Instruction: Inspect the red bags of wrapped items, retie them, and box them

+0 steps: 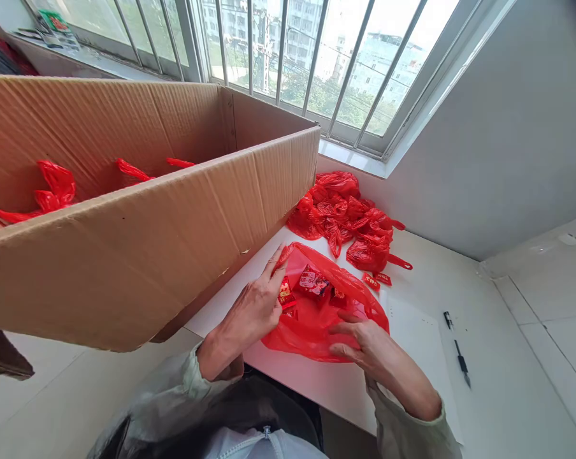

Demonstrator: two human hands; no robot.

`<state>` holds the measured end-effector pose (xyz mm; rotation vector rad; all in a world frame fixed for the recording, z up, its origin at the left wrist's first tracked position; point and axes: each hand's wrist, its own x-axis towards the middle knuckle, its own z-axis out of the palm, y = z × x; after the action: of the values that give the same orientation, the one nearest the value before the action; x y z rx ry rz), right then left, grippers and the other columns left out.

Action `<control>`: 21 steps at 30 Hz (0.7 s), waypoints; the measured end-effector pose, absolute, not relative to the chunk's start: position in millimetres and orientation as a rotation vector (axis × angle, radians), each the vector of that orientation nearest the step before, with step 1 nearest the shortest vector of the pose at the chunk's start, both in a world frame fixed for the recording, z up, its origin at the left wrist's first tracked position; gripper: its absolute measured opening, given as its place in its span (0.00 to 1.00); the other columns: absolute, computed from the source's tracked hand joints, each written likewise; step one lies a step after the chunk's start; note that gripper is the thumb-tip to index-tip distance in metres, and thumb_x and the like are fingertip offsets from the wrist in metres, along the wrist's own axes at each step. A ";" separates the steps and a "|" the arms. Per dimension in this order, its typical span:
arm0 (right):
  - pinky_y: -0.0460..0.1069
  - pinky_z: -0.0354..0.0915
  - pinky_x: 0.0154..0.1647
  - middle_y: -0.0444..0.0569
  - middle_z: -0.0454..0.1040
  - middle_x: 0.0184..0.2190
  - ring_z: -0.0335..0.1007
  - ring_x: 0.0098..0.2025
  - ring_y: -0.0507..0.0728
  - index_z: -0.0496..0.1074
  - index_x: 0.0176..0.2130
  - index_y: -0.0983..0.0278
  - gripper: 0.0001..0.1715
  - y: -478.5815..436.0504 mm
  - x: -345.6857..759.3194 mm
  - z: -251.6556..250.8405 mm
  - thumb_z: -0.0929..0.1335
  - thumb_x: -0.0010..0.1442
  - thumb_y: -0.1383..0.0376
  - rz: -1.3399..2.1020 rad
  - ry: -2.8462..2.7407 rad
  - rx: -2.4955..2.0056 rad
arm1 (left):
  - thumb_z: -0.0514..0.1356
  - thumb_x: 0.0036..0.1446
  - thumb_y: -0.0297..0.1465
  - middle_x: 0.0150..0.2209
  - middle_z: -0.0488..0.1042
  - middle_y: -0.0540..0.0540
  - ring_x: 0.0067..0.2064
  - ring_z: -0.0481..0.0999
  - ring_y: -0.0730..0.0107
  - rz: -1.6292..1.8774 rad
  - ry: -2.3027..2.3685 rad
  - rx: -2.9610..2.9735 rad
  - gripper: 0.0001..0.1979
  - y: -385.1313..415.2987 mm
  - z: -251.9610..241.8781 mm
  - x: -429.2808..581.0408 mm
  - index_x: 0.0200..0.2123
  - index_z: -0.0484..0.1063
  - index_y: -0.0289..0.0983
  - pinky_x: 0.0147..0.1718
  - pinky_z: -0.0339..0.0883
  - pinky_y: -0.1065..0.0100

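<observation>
The left hand (257, 306), at the centre of the frame, has its fingers extended and close together, the fingertips at the upper left rim of an open red bag (307, 341); whether they pinch the film cannot be told. The right hand (371, 347), lower right of centre, is half open, thumb and fingers parted, reaching over the near rim into the mouth; no packet shows in its grasp. The bag lies on the white desk (426, 274), just right of the frame's centre, its mouth facing up toward the viewer. The long axis of the mouth slants from upper left to lower right. Inside lie small red packets (313, 281), the largest visible one lengthwise across the frame, tilting slightly down to the right.

Beyond the bag: two little red sachets (371, 282), then a heap of red bags (340, 207). Right: a sheet of paper (419, 344) and a black pen (462, 364), tip toward the lower right. Left: a cardboard box (197, 248) containing knotted red plastic (58, 185). Top: a barred window (297, 57).
</observation>
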<state>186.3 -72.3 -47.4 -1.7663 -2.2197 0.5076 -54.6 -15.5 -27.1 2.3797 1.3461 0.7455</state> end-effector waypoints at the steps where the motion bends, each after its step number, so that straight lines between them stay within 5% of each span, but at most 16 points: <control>1: 0.50 0.71 0.37 0.50 0.74 0.47 0.75 0.41 0.58 0.75 0.48 0.55 0.16 -73.1 189.6 -44.3 0.67 0.59 0.60 0.454 -2.197 -1.786 | 0.49 0.46 0.12 0.68 0.42 0.38 0.58 0.68 0.56 0.753 1.327 2.374 0.42 -17.3 -27.5 -52.9 0.65 0.46 0.39 0.55 0.67 0.59; 4: 0.56 0.70 0.43 0.60 0.62 0.60 0.67 0.55 0.65 0.54 0.65 0.63 0.31 -67.3 195.1 -33.3 0.58 0.65 0.60 0.174 -1.999 -1.919 | 0.49 0.45 0.12 0.69 0.40 0.38 0.63 0.60 0.54 0.797 1.276 2.356 0.44 -18.6 -28.7 -47.4 0.66 0.43 0.38 0.56 0.67 0.58; 8: 0.57 0.70 0.41 0.63 0.54 0.64 0.65 0.57 0.68 0.42 0.68 0.66 0.35 -55.4 192.7 -20.6 0.53 0.66 0.59 -0.032 -1.808 -1.999 | 0.49 0.44 0.12 0.69 0.38 0.39 0.65 0.55 0.55 0.861 1.243 2.342 0.47 -15.6 -25.6 -44.7 0.67 0.38 0.38 0.57 0.66 0.61; 13: 0.55 0.68 0.26 0.64 0.58 0.62 0.75 0.34 0.63 0.49 0.67 0.61 0.34 -56.9 192.9 -18.1 0.56 0.62 0.67 -0.166 -1.891 -2.095 | 0.50 0.46 0.13 0.69 0.38 0.40 0.65 0.54 0.56 0.838 1.241 2.350 0.46 -20.8 -26.0 -50.0 0.67 0.39 0.38 0.60 0.61 0.59; 18: 0.49 0.64 0.28 0.53 0.76 0.39 0.74 0.34 0.58 0.69 0.52 0.61 0.23 -59.9 197.8 -18.4 0.55 0.63 0.67 0.087 -2.030 -2.183 | 0.52 0.49 0.15 0.69 0.34 0.39 0.66 0.53 0.53 0.734 1.299 2.332 0.47 -31.9 -36.2 -56.0 0.68 0.33 0.39 0.58 0.63 0.58; 21: 0.48 0.63 0.31 0.50 0.77 0.38 0.74 0.36 0.57 0.72 0.50 0.59 0.22 -55.2 187.6 -20.3 0.56 0.64 0.68 0.198 -2.056 -2.172 | 0.53 0.48 0.14 0.69 0.32 0.38 0.62 0.61 0.49 0.649 1.345 2.308 0.49 -38.8 -35.7 -58.5 0.68 0.31 0.43 0.52 0.70 0.57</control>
<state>187.6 -55.2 -20.3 -2.1724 -2.0559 0.1976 -58.5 -38.8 -35.7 2.3077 1.3450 0.6494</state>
